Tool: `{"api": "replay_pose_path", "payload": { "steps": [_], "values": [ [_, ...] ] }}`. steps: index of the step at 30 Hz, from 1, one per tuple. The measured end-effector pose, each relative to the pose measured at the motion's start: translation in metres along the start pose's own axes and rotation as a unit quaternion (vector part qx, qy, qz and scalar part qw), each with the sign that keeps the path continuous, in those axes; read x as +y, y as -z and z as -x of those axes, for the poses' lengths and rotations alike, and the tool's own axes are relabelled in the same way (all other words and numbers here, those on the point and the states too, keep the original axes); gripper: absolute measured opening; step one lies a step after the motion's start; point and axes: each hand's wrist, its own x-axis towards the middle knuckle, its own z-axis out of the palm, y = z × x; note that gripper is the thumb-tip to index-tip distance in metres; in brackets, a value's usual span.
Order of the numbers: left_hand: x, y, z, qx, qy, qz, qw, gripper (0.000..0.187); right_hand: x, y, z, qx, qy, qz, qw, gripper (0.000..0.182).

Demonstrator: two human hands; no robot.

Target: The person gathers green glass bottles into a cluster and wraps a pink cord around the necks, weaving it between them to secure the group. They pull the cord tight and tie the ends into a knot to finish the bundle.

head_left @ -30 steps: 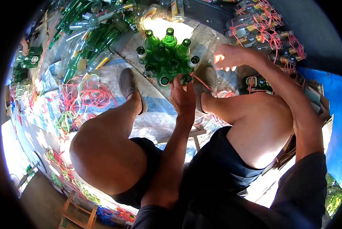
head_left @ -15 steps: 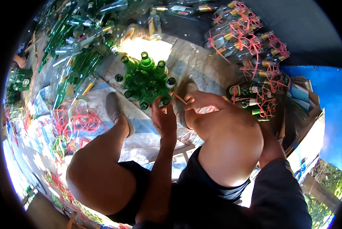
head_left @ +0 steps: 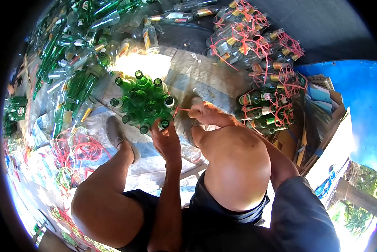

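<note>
Several green bottles stand upright in a tight cluster on the ground sheet between my feet. My left hand is at the near side of the cluster, its fingers around the nearest bottle. To the right of the bottles, my right hand is closed on a pink-red string that runs toward the cluster's right side. How far the string goes around the bottles cannot be made out.
Loose bottles are heaped at the upper left. Bundles tied with red string lie at the upper right, beside a cardboard box. Tangled string lies left of my left foot. At the far left edge are more green bottles.
The whole view has shifted, so the scene sits further left and slightly lower. My right hand has moved a little away from the bottles, and the string is stretched straighter.
</note>
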Motion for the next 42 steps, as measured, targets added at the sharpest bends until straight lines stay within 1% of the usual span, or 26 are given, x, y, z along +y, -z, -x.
{"api": "replay_pose_path", "payload": {
  "steps": [2, 5, 6, 8, 9, 10, 12, 13, 14, 15, 16, 18, 19, 20, 22, 25, 28, 29, 33, 36, 38, 40, 42],
  "values": [
    [0.004, 0.001, 0.002, 0.006, 0.007, -0.017, 1.0, 0.041, -0.005, 0.006, -0.007, 0.019, 0.043, 0.04, 0.998, 0.028],
    [-0.005, 0.002, 0.01, 0.037, -0.01, -0.088, 0.995, 0.042, -0.023, 0.013, -0.01, 0.069, 0.095, 0.083, 0.99, 0.025],
    [-0.004, 0.004, 0.014, 0.034, 0.036, -0.097, 0.994, 0.04, -0.025, 0.014, -0.014, 0.085, 0.153, 0.089, 0.981, 0.024],
    [-0.02, 0.003, 0.019, 0.03, 0.019, -0.126, 0.991, 0.035, -0.028, 0.016, -0.019, 0.083, 0.168, 0.114, 0.976, 0.022],
    [-0.021, 0.003, 0.021, 0.031, 0.019, -0.118, 0.992, 0.029, -0.037, 0.021, -0.019, 0.052, 0.143, 0.119, 0.981, 0.019],
    [-0.022, 0.0, 0.024, 0.036, 0.017, -0.111, 0.993, 0.026, -0.043, 0.024, -0.019, 0.043, 0.132, 0.117, 0.983, 0.019],
    [-0.016, -0.004, 0.029, 0.008, 0.023, -0.063, 0.998, 0.023, -0.053, 0.028, -0.018, 0.033, 0.138, 0.122, 0.982, 0.02],
    [-0.013, -0.006, 0.032, 0.008, 0.014, -0.062, 0.998, 0.021, -0.057, 0.028, -0.019, 0.022, 0.125, 0.128, 0.984, 0.022],
    [-0.009, -0.009, 0.034, 0.007, 0.006, -0.059, 0.998, 0.018, -0.058, 0.029, -0.02, 0.018, 0.132, 0.144, 0.98, 0.023],
    [-0.001, -0.01, 0.035, -0.003, 0.019, -0.054, 0.998, 0.017, -0.062, 0.03, -0.02, 0.011, 0.141, 0.15, 0.978, 0.024],
    [0.001, -0.012, 0.034, -0.013, 0.001, -0.034, 0.999, 0.019, -0.067, 0.032, -0.02, 0.005, 0.149, 0.156, 0.977, 0.024],
    [0.001, -0.015, 0.029, -0.025, -0.053, -0.073, 0.996, 0.025, -0.074, 0.036, -0.022, -0.01, 0.149, 0.162, 0.975, 0.025],
    [0.001, -0.017, 0.029, -0.044, -0.051, -0.1, 0.993, 0.032, -0.078, 0.038, -0.022, -0.015, 0.148, 0.164, 0.975, 0.026],
    [0.009, -0.018, 0.027, -0.039, -0.057, -0.099, 0.993, 0.039, -0.082, 0.039, -0.022, -0.021, 0.146, 0.167, 0.975, 0.026],
    [0.016, -0.021, 0.028, -0.076, 0.009, -0.064, 0.995, 0.051, -0.089, 0.043, -0.025, -0.03, 0.16, 0.191, 0.968, 0.025],
    [0.026, -0.031, 0.032, -0.077, -0.017, -0.024, 0.997, 0.066, -0.105, 0.048, -0.028, -0.031, 0.18, 0.226, 0.957, 0.025],
    [0.033, -0.037, 0.021, -0.093, 0.02, -0.044, 0.995, 0.08, -0.124, 0.053, -0.03, -0.036, 0.185, 0.279, 0.942, 0.025],
    [0.04, -0.036, 0.017, -0.109, 0.053, -0.038, 0.992, 0.085, -0.129, 0.055, -0.032, -0.038, 0.195, 0.296, 0.934, 0.025],
    [0.035, -0.046, 0.011, -0.088, 0.011, -0.059, 0.994, 0.086, -0.14, 0.057, -0.041, -0.043, 0.213, 0.314, 0.924, 0.023],
    [0.029, -0.052, 0.001, -0.034, -0.04, -0.032, 0.998, 0.079, -0.148, 0.055, -0.046, -0.048, 0.234, 0.323, 0.916, 0.022],
    [0.029, -0.058, -0.006, -0.015, -0.011, -0.022, 1.0, 0.072, -0.149, 0.054, -0.052, -0.054, 0.253, 0.333, 0.907, 0.022],
    [0.026, -0.064, -0.011, -0.008, 0.007, 0.001, 1.0, 0.064, -0.152, 0.052, -0.057, -0.063, 0.252, 0.336, 0.905, 0.021],
    [0.017, -0.07, -0.016, -0.004, 0.006, 0.027, 1.0, 0.058, -0.155, 0.05, -0.063, -0.067, 0.256, 0.333, 0.905, 0.021]
  ]
}}
